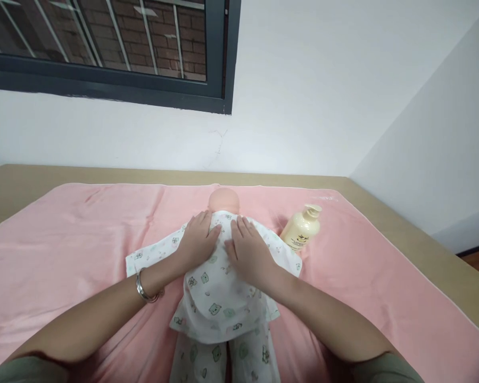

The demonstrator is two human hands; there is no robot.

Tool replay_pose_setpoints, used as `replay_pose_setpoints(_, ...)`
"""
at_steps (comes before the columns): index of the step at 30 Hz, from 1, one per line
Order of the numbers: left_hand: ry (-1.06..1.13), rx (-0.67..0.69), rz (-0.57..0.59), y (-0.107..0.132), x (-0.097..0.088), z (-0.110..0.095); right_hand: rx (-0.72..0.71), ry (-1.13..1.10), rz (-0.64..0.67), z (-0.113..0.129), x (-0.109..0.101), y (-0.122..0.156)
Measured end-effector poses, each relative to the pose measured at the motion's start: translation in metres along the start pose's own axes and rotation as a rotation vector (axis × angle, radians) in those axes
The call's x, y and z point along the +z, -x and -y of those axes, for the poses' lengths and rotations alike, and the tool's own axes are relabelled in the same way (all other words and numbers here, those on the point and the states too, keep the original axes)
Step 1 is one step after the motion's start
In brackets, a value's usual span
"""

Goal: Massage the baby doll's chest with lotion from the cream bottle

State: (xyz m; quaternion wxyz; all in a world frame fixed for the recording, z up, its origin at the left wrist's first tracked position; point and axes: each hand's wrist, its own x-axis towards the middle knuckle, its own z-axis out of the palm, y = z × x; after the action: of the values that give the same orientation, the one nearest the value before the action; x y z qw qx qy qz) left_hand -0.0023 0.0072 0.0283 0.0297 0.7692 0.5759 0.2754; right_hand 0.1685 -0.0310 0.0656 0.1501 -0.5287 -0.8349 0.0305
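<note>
A baby doll point(224, 200) lies on its front with the back of its bald head toward the wall. It wears a white top point(215, 314) and matching trousers point(249, 354), both printed with small green bears. My left hand point(199, 238) rests flat on the upper left of the doll's back, fingers stretched out. On the upper right of the back lies my right hand point(250, 251), also flat with fingers extended. Neither hand holds anything. A silver bracelet point(143, 287) circles my left wrist. The doll's face and hands are out of sight.
A cream pump bottle point(303, 226) stands right of the doll, by its sleeve. Beneath everything, a pink blanket point(83, 234) covers much of a wooden tabletop point(367, 205). A white wall point(303, 106) with a dark-framed window point(217, 53) rises behind.
</note>
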Motion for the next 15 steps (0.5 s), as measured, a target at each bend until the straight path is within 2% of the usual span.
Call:
replay_pose_setpoints(3, -0.061, 0.038, -0.029, 0.012, 0.002, -0.005, -0.035, 0.008, 0.016, 0.007, -0.006, 0.008)
replay_pose_setpoints(8, -0.028, 0.126, -0.017, 0.043, -0.003, -0.029, 0.082, -0.023, 0.047, -0.023, -0.002, -0.026)
replay_pose_setpoints(11, 0.013, 0.134, -0.013, 0.033, -0.003, -0.021, 0.104, 0.002, 0.035, -0.022, 0.003, -0.027)
replay_pose_setpoints(15, 0.033, 0.088, -0.027, 0.008, 0.004, 0.001, 0.005, 0.045, -0.005, 0.001, 0.001, 0.0)
